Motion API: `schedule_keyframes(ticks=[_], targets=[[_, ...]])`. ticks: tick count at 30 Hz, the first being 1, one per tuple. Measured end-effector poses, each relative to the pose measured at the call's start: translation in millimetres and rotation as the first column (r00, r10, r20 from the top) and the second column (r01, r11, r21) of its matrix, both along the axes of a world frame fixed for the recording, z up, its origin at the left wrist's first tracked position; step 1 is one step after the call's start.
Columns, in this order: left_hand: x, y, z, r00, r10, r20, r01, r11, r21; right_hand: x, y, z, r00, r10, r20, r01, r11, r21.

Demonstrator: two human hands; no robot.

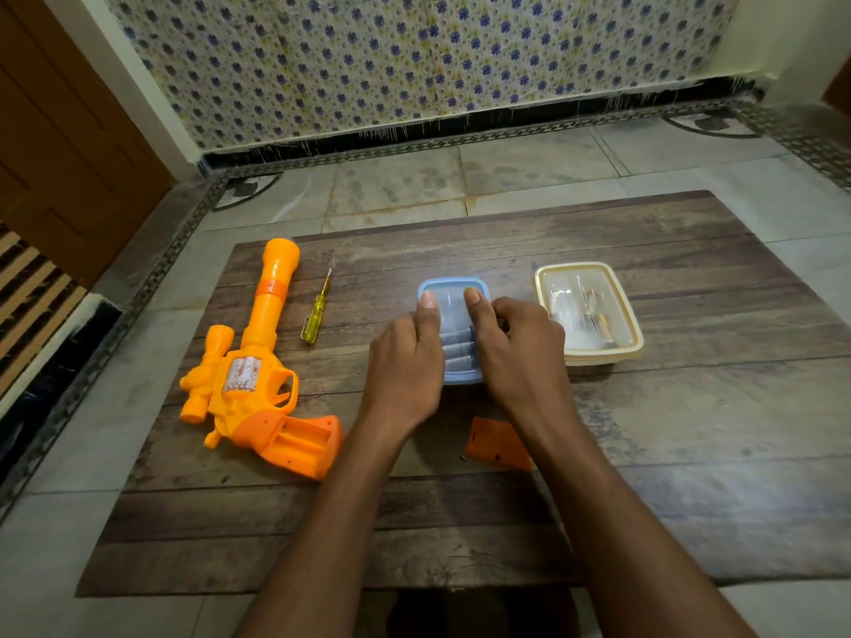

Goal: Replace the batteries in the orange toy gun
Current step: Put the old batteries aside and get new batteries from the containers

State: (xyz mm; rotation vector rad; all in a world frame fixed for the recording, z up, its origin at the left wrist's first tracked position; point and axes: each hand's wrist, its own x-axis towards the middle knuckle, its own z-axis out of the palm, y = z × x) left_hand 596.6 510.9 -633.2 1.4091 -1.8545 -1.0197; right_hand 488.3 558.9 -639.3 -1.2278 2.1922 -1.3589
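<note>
Head view: both hands, left (405, 361) and right (520, 356), gripping blue-lidded box (453, 333), thumbs pressed on lid. Orange toy gun (258, 375) flat on wooden mat (690, 430) at left, grip compartment open; orange cover (497, 444) near right wrist; screwdriver (317, 308) beside barrel.

No lettering, brand, number or sign can be read anywhere: the orange toy gun (258, 375), the yellow-handled screwdriver (317, 310) and both lidded plastic boxes show none.
</note>
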Motion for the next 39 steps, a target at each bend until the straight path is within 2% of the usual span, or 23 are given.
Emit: schedule_keyframes(ticks=[4, 8, 10, 13, 18, 25, 29, 34, 39], targets=[[-2.3, 6.3, 1.5, 0.991, -0.098, -0.088, 0.104, 0.993, 0.059, -0.1, -2.2, 1.9, 0.998, -0.054, 0.045, 0.056, 0.998, -0.034], [-8.6, 9.1, 5.6, 0.979, -0.025, -0.203, 0.062, 0.982, 0.18, 1.1, -3.8, 0.7, 0.999, -0.045, -0.011, 0.045, 0.998, -0.039], [-12.5, 9.9, 13.2, 0.97, 0.048, -0.237, -0.005, 0.984, 0.178, 3.9, -6.5, -0.4, 0.999, -0.021, -0.03, 0.019, 0.999, -0.044], [-12.6, 13.9, 18.3, 0.982, 0.089, -0.169, -0.073, 0.993, 0.097, 6.7, -9.0, 0.8, 0.995, -0.024, -0.1, 0.016, 0.997, -0.073], [-12.9, 16.7, 25.2, 0.993, 0.068, -0.098, -0.069, 0.998, -0.001, 7.8, -9.0, 3.3, 0.999, -0.001, -0.054, -0.002, 0.998, -0.066], [-9.2, 4.1, 12.6, 0.99, 0.139, -0.011, -0.139, 0.988, -0.063, 11.6, -6.9, 3.3, 1.0, 0.0, 0.007, 0.001, 0.998, -0.065], [-10.4, -5.0, 5.2, 0.98, 0.195, -0.042, -0.194, 0.981, 0.013, 7.6, -3.7, 4.2, 0.998, 0.038, 0.053, -0.039, 0.999, 0.026], [-12.3, -14.5, -9.5, 0.982, 0.169, -0.086, -0.156, 0.978, 0.138, 8.5, 0.3, 4.6, 0.976, 0.023, 0.217, -0.033, 0.998, 0.045], [-8.9, -18.9, -19.4, 0.97, 0.185, -0.155, -0.165, 0.978, 0.131, 1.5, -3.3, 0.8, 0.978, -0.108, 0.179, 0.104, 0.994, 0.03]])
